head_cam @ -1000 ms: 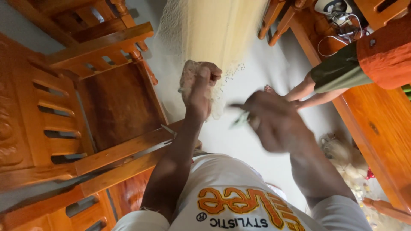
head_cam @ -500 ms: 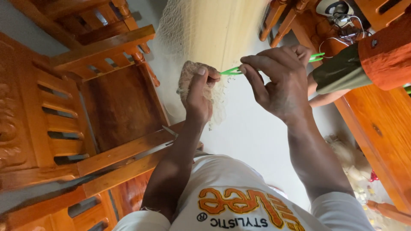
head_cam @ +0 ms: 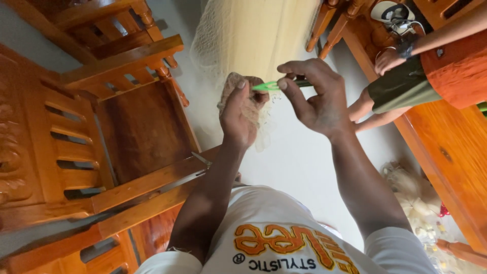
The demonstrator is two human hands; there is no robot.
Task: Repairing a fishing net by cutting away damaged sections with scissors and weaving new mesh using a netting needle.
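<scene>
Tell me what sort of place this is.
Probably a room in a home. Carved wooden chairs stand on a pale floor, and another person sits nearby. The left hand bunches netting; the right hand holds a green tool.

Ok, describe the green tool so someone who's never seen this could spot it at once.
Start at the pale net hanging top centre and follow it down to the two raised hands. The green tool is the slim bright strip pinched in the right hand, the only vivid green thing there.
</scene>
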